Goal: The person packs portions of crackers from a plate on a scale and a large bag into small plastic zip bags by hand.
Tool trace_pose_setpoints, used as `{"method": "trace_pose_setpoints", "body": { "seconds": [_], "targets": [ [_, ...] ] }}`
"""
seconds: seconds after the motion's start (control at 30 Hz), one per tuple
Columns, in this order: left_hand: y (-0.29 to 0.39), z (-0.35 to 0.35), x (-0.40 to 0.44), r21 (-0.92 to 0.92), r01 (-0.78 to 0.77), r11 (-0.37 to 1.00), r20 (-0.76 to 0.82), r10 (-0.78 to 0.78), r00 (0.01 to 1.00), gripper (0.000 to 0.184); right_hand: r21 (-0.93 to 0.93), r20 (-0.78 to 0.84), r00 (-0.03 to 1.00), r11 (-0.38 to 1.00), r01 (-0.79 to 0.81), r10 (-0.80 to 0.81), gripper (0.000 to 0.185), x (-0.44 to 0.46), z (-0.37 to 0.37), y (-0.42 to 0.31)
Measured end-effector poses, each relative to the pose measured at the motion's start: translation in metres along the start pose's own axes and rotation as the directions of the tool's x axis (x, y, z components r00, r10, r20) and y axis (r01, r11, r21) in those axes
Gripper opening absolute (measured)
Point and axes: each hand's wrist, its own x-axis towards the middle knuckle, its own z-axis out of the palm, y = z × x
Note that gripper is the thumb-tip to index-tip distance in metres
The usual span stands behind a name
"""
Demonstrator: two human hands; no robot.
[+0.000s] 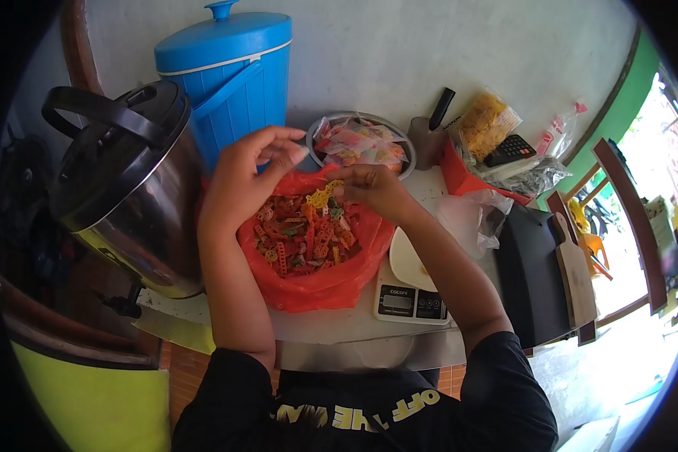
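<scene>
A household kitchen or a small food stall is suggested; which of the two cannot be told. Against a pale wall (pixel 429 53), a worktop (pixel 301 328) is seen crowded with a digital scale (pixel 398 303), a calculator (pixel 510 151), a tall lidded metal vessel (pixel 139 203), a blue lidded bucket (pixel 245 102), a red bag (pixel 316 292) of dry snack pieces (pixel 320 242) and a bowl (pixel 410 156) heaped with small packets (pixel 363 142). Orange tiles (pixel 188 369) are seen on the floor, and daylight is let in through an opening (pixel 621 264) at the right.

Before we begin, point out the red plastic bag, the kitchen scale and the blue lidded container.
Red plastic bag (pixel 309 293): head view, on its near outer side.
Kitchen scale (pixel 414 303): head view, on its front panel.
Blue lidded container (pixel 256 105): head view, on its side wall.
</scene>
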Motion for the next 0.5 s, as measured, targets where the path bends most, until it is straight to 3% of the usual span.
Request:
{"method": "trace_pose_setpoints", "body": {
  "seconds": [0.1, 0.2, 0.3, 0.4, 0.5],
  "targets": [
    [-0.003, 0.012, 0.002, 0.068, 0.039, 0.997, 0.055, -0.043, 0.998, 0.029, 0.144, -0.074, 0.997, 0.989, 0.026, -0.015, 0.033, -0.004, 0.005, -0.010],
    [-0.009, 0.018, 0.004, 0.154, 0.080, 0.985, 0.126, -0.100, 0.987, 0.028, 0.164, -0.089, 0.995, 0.985, 0.052, -0.038, 0.033, -0.007, 0.006, -0.018],
    [-0.008, 0.014, 0.006, 0.218, 0.123, 0.968, 0.155, -0.159, 0.975, 0.028, 0.063, -0.093, 0.989, 0.991, 0.117, -0.111, 0.032, -0.004, 0.003, -0.010],
    [-0.010, 0.012, 0.003, 0.130, 0.105, 0.986, 0.052, -0.113, 0.992, 0.028, 0.042, -0.100, 0.988, 0.991, 0.126, -0.121, 0.031, 0.001, 0.003, 0.004],
    [-0.008, 0.007, 0.003, 0.151, 0.114, 0.982, 0.028, -0.120, 0.992, 0.028, -0.113, 0.029, 0.991, 0.985, 0.130, -0.128, 0.032, 0.001, 0.007, 0.015]
  ]
}}
